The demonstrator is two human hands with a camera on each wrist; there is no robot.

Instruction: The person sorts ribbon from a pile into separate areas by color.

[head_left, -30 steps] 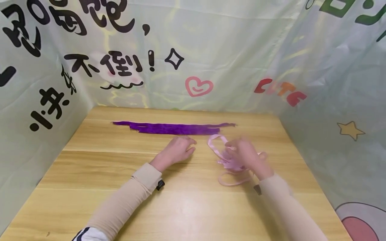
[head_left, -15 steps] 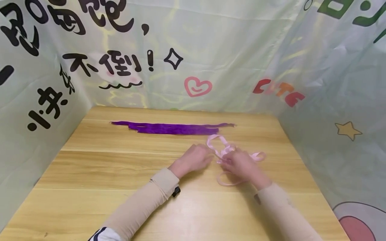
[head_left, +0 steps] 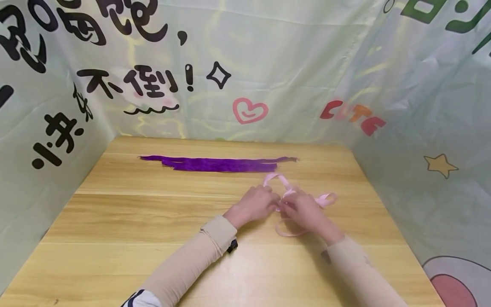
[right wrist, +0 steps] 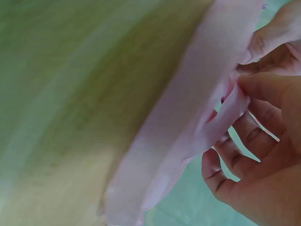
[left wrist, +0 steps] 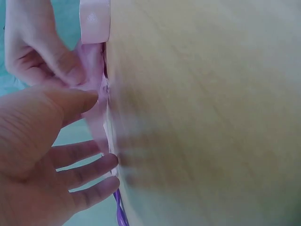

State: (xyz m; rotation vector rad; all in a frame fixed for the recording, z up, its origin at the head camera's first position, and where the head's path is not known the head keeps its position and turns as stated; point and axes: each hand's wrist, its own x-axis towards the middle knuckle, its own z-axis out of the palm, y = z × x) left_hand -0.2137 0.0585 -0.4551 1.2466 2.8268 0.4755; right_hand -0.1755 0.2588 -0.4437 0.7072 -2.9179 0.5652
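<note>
A tangle of pale pink ribbon [head_left: 326,199] lies on the right half of the table, its loops spreading behind, beside and in front of my hands. My left hand [head_left: 255,203] meets the ribbon from the left. In the left wrist view its thumb and index finger pinch the pink ribbon [left wrist: 96,115], while the other fingers are spread. From the right, my right hand [head_left: 307,211] pinches the ribbon between thumb and forefinger, close to the left fingertips. A broad length of the ribbon [right wrist: 174,113] crosses the right wrist view. The middle of the tangle is hidden by my hands.
Several purple strips [head_left: 222,164] lie side by side across the back of the wooden table [head_left: 134,217]. A printed cloth [head_left: 299,76] encloses the table at the back and both sides.
My left hand has moved right and slightly toward me, from beside the purple strips to the pink ribbon, and now pinches it. The right hand stays at the ribbon, its fingers now nearer the left.
</note>
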